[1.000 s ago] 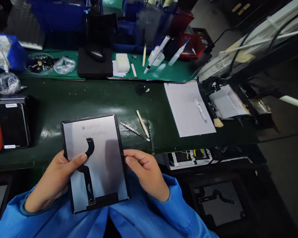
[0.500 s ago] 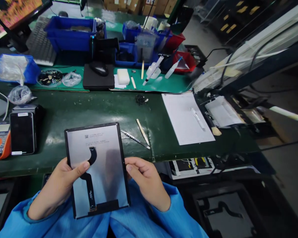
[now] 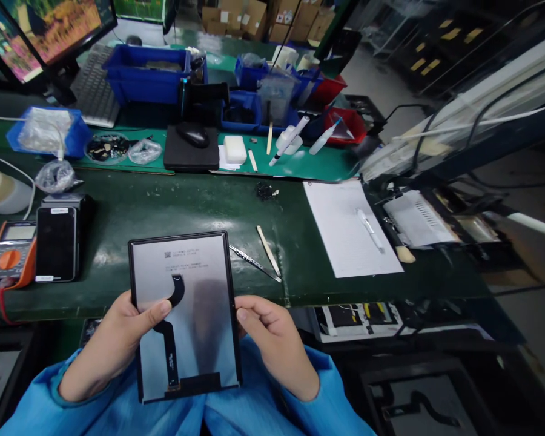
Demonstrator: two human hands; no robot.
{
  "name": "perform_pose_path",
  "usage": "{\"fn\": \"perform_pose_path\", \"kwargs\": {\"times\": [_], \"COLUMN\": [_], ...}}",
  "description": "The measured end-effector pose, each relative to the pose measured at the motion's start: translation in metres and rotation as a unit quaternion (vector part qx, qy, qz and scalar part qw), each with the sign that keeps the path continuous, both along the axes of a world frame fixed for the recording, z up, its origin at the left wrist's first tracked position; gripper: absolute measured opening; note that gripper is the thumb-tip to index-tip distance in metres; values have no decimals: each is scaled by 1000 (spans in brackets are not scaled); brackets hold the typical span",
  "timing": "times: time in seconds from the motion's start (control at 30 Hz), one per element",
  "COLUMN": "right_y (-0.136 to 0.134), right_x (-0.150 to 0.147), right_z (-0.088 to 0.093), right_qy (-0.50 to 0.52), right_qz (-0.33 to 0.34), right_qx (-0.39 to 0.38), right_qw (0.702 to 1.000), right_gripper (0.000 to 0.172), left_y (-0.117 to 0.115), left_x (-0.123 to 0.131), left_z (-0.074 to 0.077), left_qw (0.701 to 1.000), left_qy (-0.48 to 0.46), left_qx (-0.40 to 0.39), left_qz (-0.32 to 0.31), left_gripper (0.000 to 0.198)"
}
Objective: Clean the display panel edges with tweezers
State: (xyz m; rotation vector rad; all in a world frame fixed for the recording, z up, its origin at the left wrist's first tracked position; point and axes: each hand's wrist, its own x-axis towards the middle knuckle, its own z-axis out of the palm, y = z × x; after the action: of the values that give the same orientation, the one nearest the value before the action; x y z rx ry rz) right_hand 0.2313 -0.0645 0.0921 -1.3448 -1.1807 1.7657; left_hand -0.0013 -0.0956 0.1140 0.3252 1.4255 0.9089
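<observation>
A tablet display panel [image 3: 209,272], silvery back toward me, is held over my lap at the bench's front edge. My left hand [image 3: 127,327] grips its left side, the thumb lying on the black flex cable [image 3: 171,351] that runs down the panel. At the right edge, my right hand [image 3: 272,339] pinches the frame between thumb and fingers; its fingertips are partly hidden behind the panel. Just beyond the panel, metal tweezers [image 3: 257,264] and a pale wooden stick [image 3: 267,251] lie on the dark green bench.
On the left are an orange multimeter [image 3: 9,257] and a phone [image 3: 57,245]. A white paper sheet [image 3: 345,236] with a pen [image 3: 370,230] lies to the right. Blue bins [image 3: 148,75] line the back. Another display panel [image 3: 422,399] sits in a black tray at lower right.
The view has shifted slightly, so everything sits a little lower and further right. Both hands keep the same hold on the display panel.
</observation>
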Motion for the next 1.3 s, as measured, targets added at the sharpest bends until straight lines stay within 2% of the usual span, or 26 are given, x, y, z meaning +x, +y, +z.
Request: {"fn": "perform_pose_path", "kwargs": {"times": [0.3, 0.63, 0.73, 0.97, 1.13, 1.3], "right_y": [1, 0, 0, -1, -3, -4], "right_x": [0, 2, 1, -2, 3, 4], "right_z": [-1, -3, -1, 8, 8, 6], "right_qy": [5, -17, -14, 6, 11, 14], "right_qz": [4, 31, 33, 21, 28, 22], "right_qx": [19, 6, 12, 18, 14, 27], "right_qw": [1000, 999, 999, 1000, 999, 999], "right_gripper": [38, 35, 35, 33, 34, 32], "left_y": [-4, -1, -4, -3, 0, 2], "left_x": [-7, -6, -6, 2, 4, 3], "left_z": [-8, -5, -4, 6, 12, 13], "left_qw": [998, 993, 996, 998, 998, 997], "left_qy": [-32, -28, -30, -32, -15, 0], "left_qx": [37, 99, 72, -24, -59, -72], "left_qz": [-46, -63, -48, 45, 27, 15], "left_gripper": [56, 45, 51, 63, 67, 57]}}
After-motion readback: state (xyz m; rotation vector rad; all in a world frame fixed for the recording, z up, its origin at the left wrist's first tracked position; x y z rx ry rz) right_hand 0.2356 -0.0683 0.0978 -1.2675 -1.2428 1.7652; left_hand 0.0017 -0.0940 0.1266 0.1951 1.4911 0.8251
